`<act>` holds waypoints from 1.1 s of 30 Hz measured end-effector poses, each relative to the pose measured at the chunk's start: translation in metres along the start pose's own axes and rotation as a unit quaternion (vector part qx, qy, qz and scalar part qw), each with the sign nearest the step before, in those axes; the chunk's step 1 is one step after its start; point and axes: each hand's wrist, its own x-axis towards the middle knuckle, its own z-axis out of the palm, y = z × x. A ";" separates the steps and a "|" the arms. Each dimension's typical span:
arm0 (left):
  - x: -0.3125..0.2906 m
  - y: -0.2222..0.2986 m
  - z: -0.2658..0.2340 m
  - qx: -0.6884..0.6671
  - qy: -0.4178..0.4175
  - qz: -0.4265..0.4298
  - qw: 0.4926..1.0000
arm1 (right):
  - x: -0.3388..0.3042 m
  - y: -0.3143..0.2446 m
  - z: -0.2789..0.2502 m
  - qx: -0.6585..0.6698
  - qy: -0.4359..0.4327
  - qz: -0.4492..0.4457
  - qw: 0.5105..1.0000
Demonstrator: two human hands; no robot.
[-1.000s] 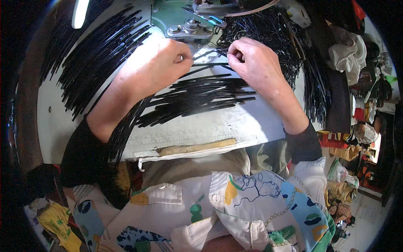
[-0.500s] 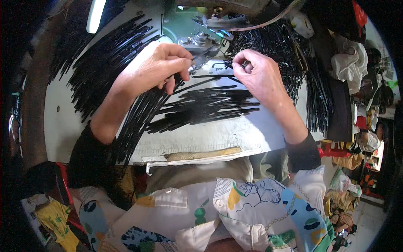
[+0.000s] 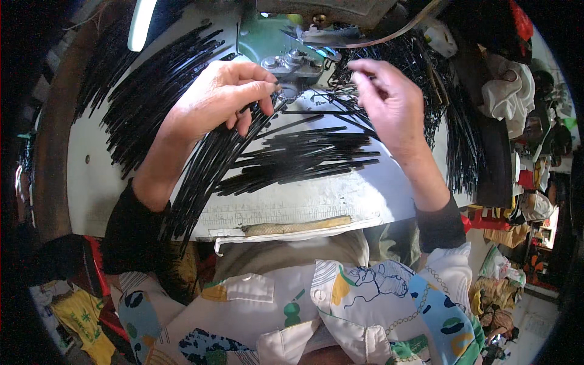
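Black strips [image 3: 304,152] spread across the worktop [image 3: 359,191], hands above them

The strips lie in a loose pile at the middle of the worktop, mostly crosswise, their ends uneven. A diagonal bundle [image 3: 210,167] runs beneath the left hand [image 3: 226,97] toward the near edge, and a wide spread [image 3: 161,85] of similar strips covers the worktop's left side. Beyond and to the right sits a tangled dark heap [image 3: 404,70], partly behind the right hand [image 3: 395,106].

The left hand has its thumb and forefinger brought together near a metal fitting [image 3: 292,66] on a green machine bed [image 3: 271,38]; I cannot tell whether anything is pinched there. The right hand is raised with bent fingers, thumb close to forefinger, but blur makes its grasp impossible to judge. Near the fitting lies a blue-handled tool [image 3: 330,53], probably scissors. Along the near edge runs a tan strip [image 3: 298,226].
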 end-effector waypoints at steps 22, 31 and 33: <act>-0.005 0.002 -0.001 -0.091 0.013 0.025 0.995 | 0.001 0.009 0.017 0.065 -0.031 0.020 0.997; -0.001 0.003 0.001 -0.104 0.031 0.020 0.994 | 0.010 -0.016 0.019 0.241 -0.162 0.183 0.939; -0.001 0.002 0.001 -0.109 0.029 0.027 0.993 | 0.012 -0.018 0.018 0.243 -0.170 0.192 0.936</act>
